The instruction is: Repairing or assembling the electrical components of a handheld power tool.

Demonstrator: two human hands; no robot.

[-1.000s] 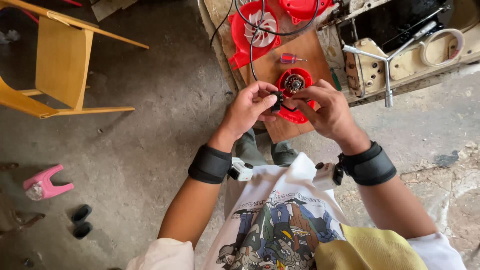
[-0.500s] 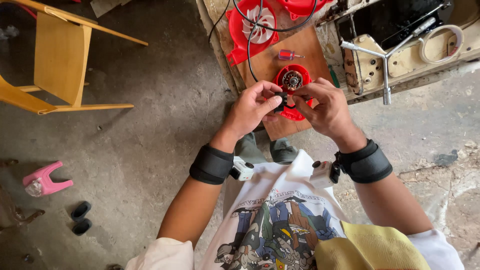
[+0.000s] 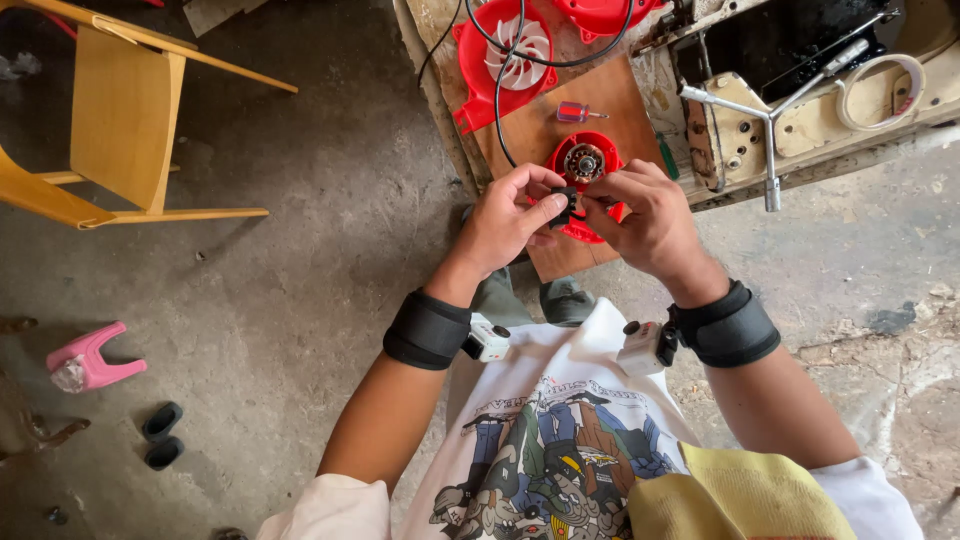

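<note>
Nearest, both forearms wear black wrist bands, each with a small white device clipped at its inner side. Beyond them, the left hand (image 3: 508,222) and right hand (image 3: 648,212) meet over a small black part (image 3: 562,207), pinched between thumb and fingertips of each hand; the remaining fingers are curled, so neither hand is open. Compared with half a second earlier, the hands have closed in tighter on the part and now sit slightly nearer the body; the motor housing (image 3: 583,170), red and round, is now exposed just beyond the fingertips rather than partly covered. Judged from this, work has shifted from the housing to the black part and the black cable (image 3: 500,95) that runs to it. The housing rests on a wooden board (image 3: 560,110). Farther off lie a small red screwdriver (image 3: 578,112), then a red fan cover (image 3: 505,60) at far left of the board. A metal cross wrench (image 3: 770,115) lies to the right. A yellow chair (image 3: 120,110) stands at far left.
</note>
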